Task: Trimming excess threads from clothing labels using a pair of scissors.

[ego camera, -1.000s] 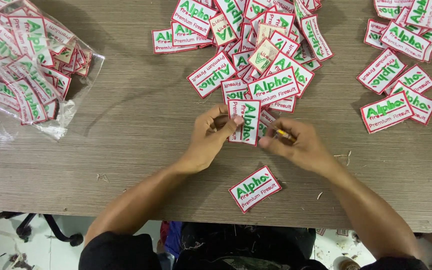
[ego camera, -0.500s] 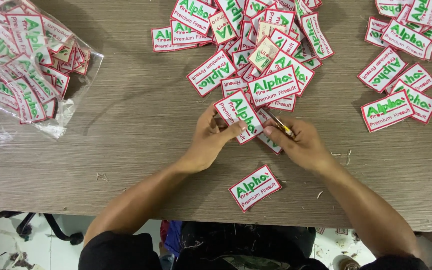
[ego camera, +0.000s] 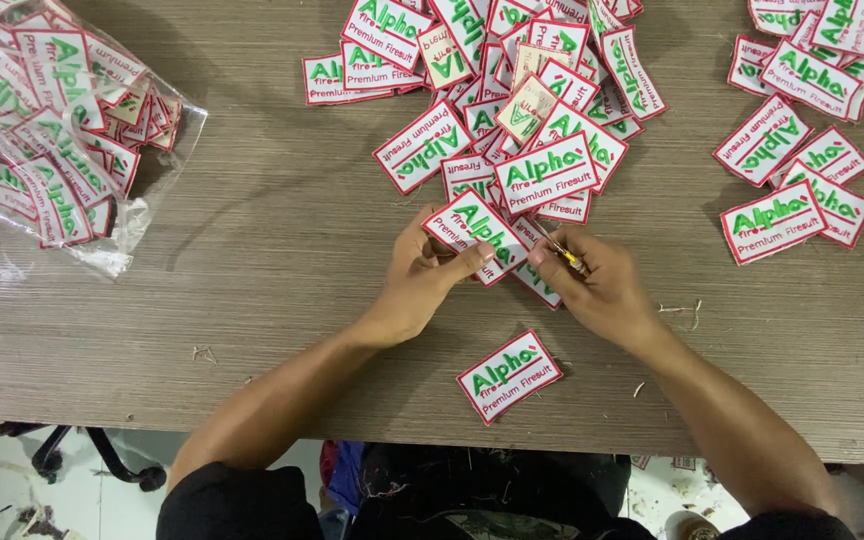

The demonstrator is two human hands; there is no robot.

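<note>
left hand [ego camera: 422,285]: closed in a pinch on one embroidered patch [ego camera: 477,232], thumb on top, fingers beneath; the patch is held tilted just above the table, at the near edge of the big pile.
right hand [ego camera: 597,285]: fingers are closed around a small thread snip [ego camera: 560,250] with a yellow grip; its metal tip is brought to the right edge of the held patch. whether the blades are open or shut cannot be told, as the tool is too small in the view.
held patch: white, red-bordered, with green and red lettering; it overlaps other patches lying beneath it.
central pile [ego camera: 512,90]: many like patches are heaped loosely beyond the hands, some face down.
right group [ego camera: 802,130]: more patches are spread out, well apart from the hands.
single patch [ego camera: 509,375]: laid alone near the table edge, close to the body.
plastic bag [ego camera: 42,130]: clear, filled with patches, at the far left of the wooden table [ego camera: 252,250].
thread scraps [ego camera: 677,308]: small bits are scattered just beside the right wrist.
risk, border: the red stitched edge could be nicked if the tip is set too deep, since the patch is held only at one end and may flex.
risk, mixing: the patch could be dropped back into the pile, as it hangs directly over it.
risk, fingers: the left thumb lies near the blade tip and could be caught.
</note>
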